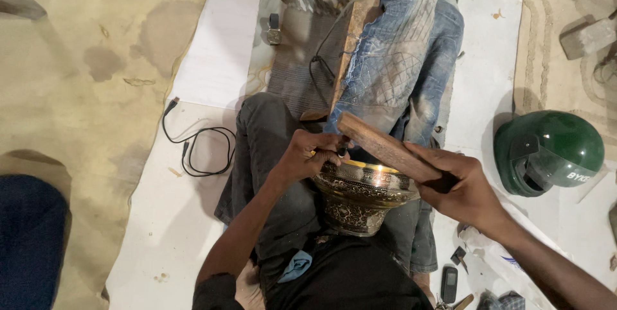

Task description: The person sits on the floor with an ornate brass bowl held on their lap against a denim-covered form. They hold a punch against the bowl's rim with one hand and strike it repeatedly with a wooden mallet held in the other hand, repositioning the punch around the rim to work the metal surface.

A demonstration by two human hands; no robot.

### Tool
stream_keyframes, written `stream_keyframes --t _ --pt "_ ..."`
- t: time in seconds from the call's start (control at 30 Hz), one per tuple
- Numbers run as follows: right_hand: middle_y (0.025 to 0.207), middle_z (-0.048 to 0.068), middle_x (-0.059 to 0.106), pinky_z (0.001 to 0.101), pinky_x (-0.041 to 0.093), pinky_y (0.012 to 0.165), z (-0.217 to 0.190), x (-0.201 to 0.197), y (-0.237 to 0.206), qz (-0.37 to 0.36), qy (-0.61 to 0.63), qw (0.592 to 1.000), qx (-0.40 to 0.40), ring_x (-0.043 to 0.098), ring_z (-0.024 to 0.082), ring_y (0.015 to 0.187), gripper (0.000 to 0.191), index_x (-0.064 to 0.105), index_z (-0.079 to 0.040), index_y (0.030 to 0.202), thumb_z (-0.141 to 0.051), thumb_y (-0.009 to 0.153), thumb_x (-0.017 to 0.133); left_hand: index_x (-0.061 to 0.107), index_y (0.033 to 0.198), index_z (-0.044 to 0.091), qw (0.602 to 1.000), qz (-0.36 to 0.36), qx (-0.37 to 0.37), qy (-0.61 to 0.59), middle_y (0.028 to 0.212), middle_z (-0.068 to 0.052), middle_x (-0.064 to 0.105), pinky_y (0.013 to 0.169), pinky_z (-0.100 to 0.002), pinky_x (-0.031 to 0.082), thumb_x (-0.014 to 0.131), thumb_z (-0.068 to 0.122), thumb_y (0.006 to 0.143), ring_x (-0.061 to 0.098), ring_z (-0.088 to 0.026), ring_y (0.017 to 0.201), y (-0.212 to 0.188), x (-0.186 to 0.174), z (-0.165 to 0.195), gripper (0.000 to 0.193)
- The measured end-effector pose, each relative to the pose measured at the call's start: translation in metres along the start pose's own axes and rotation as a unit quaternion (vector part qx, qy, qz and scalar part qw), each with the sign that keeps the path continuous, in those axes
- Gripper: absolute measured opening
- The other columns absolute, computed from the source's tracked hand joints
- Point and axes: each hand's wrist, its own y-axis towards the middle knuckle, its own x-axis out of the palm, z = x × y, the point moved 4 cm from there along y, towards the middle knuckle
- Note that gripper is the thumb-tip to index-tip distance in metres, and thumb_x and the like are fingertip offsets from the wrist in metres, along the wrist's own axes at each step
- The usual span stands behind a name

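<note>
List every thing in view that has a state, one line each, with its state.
Left hand: closed on a small tool at the bowl's rim.
Right hand: gripping the wooden block, raised over the bowl.
Engraved metal bowl: upright in the lap, empty.
Black cable: unplugged, loosely coiled.
Green helmet: resting on the floor.

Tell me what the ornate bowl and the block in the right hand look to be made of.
Bowl: likely brass or similar metal, with a shiny golden rim and dark engraved patterning on its sides. Block in the right hand: apparently unfinished wood, reddish-brown and matte, with visible grain.
</note>
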Motion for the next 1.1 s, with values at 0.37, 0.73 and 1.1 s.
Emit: stream_keyframes --t 0.37,0.73,1.1 --pt "0.121 0.008 0.075 0.0247 0.055 0.055 -0.021 -0.025 0.003 0.032 -0.089 0.995 -0.027 0.069 0.013 0.069 0.08 0.059 -0.016 0.149 0.003 0.073 0.072 0.073 0.118 0.008 0.999 0.026 0.037 0.028 0.098 -0.014 0.078 0.082 -0.037 0.071 0.065 -0.016 0.097 0.08 -0.02 0.094 -0.005 0.001 -0.007 0.033" --pt "0.122 0.009 0.073 0.0239 0.054 0.065 -0.028 -0.031 0.003 0.02 -0.054 0.998 -0.035 0.069 0.008 0.092 0.077 0.061 -0.013 0.142 0.012 0.07 0.068 0.069 0.125 0.004 0.998 0.003 0.035 0.046 0.108 -0.016 0.077 0.084 -0.036 0.066 0.066 -0.013 0.095 0.078 -0.023 0.099 -0.003 0.002 -0.001 0.035" --pt "0.111 0.001 0.075 0.0367 0.056 0.054 -0.034 -0.026 0.013 -0.053 -0.398 0.914 0.055 0.067 0.019 0.058 0.078 0.064 -0.032 0.141 -0.003 0.07 0.076 0.073 0.118 0.002 0.999 -0.001 -0.009 0.051 0.094 -0.012 0.079 0.08 -0.035 0.069 0.073 -0.01 0.089 0.08 -0.02 0.085 0.0 -0.001 -0.006 0.032"
